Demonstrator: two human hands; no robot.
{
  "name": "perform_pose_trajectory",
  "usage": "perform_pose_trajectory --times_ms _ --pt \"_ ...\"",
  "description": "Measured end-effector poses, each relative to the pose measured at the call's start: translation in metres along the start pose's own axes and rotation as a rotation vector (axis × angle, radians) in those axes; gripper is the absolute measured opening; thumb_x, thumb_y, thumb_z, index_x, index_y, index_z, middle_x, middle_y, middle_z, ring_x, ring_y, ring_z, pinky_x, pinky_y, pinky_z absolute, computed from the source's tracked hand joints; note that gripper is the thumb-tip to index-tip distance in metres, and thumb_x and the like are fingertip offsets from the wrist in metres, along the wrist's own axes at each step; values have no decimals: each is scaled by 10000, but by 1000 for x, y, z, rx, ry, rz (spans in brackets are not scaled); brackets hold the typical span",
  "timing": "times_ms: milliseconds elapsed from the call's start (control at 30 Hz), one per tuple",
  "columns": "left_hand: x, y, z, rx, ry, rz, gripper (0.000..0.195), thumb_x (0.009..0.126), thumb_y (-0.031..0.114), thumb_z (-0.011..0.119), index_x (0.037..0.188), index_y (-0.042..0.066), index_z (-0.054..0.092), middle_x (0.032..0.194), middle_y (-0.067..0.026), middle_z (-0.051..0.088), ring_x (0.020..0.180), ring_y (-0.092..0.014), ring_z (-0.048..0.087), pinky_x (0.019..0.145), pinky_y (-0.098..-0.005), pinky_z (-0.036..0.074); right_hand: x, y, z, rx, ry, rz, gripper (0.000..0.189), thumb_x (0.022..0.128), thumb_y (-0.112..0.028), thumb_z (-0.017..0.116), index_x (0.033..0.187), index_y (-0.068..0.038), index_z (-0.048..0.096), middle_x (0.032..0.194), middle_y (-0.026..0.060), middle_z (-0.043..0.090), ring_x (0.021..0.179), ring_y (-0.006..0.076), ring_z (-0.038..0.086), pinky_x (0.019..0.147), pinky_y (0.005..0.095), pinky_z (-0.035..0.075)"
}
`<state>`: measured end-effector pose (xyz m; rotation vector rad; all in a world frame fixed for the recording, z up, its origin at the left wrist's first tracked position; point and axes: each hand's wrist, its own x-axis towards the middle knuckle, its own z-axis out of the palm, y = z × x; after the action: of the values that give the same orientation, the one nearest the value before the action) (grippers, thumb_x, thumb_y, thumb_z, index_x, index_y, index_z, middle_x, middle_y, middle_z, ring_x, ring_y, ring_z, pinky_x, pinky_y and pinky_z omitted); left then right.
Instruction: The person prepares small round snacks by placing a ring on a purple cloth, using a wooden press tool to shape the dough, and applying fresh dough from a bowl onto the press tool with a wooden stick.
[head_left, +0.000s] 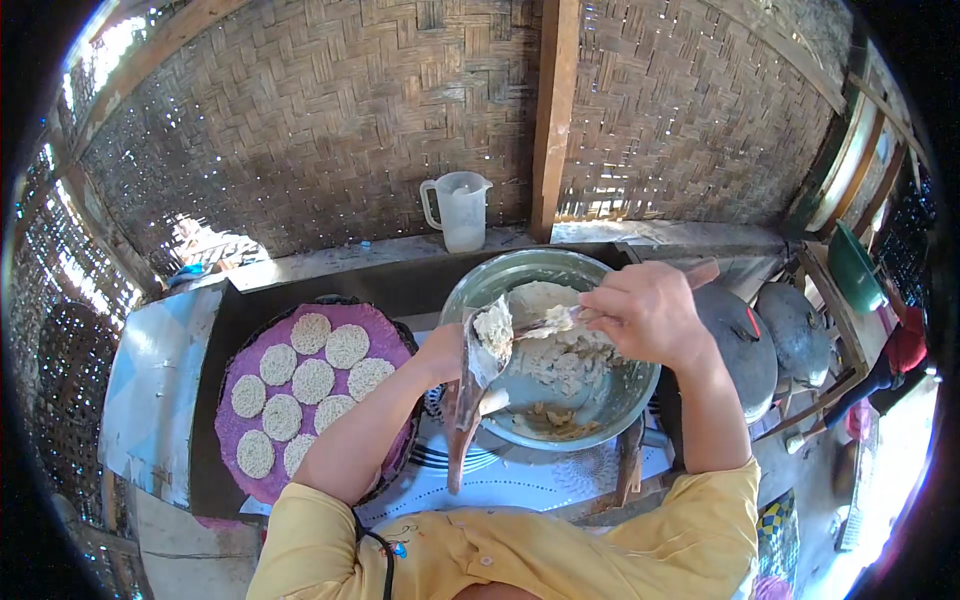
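A large metal basin (585, 442) stands before me with pale, lumpy dough (570, 367) inside. My left hand (442, 352) is at the basin's left rim, closed around a wooden tool with a hollow end (486, 367) that has dough in its opening. In my right hand (645, 311) is a dough-smeared utensil (544, 322), its end close to that opening. A wooden handle sticks out behind the right hand; which tool it belongs to is hard to tell. To the left, several round noodle-textured dough discs (313, 381) lie on a purple cloth (345, 315) over a round tray.
A translucent plastic jug (463, 214) stands on the ledge by the woven wall. Two dark round lids (731, 345) are at the right, with a green basin (853, 266) beyond. Another person (904, 341) in red is at the far right. A wooden piece (630, 461) stands below the basin's rim.
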<state>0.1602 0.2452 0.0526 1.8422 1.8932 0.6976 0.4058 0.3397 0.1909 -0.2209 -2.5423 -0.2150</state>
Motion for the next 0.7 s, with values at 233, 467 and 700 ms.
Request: perform_pose_trajectory --times_ms 233,467,700 --pt "2 -5 11 30 -61 -37 411 691 355 567 940 31 609 869 -214 606 812 -347 590 699 -393 460 4 -29 36 -103 -1 -242 161 651 -157 609 811 -139 598 667 -19 528 599 174 549 547 329 428" --pt "8 -48 6 -553 -3 40 443 590 276 716 975 79 622 882 -164 623 827 -291 596 734 -342 455 -9 -4 -20 -125 203 62 202 557 -133 677 748 -120 612 607 14 528 570 195 546 510 323 423" --pt "-2 -10 -2 15 -60 -64 417 677 362 596 928 29 613 894 -232 596 839 -364 580 723 -393 449 -7 -3 -14 -79 130 -43 154 586 -124 651 730 -116 598 598 10 518 560 198 536 504 324 414"
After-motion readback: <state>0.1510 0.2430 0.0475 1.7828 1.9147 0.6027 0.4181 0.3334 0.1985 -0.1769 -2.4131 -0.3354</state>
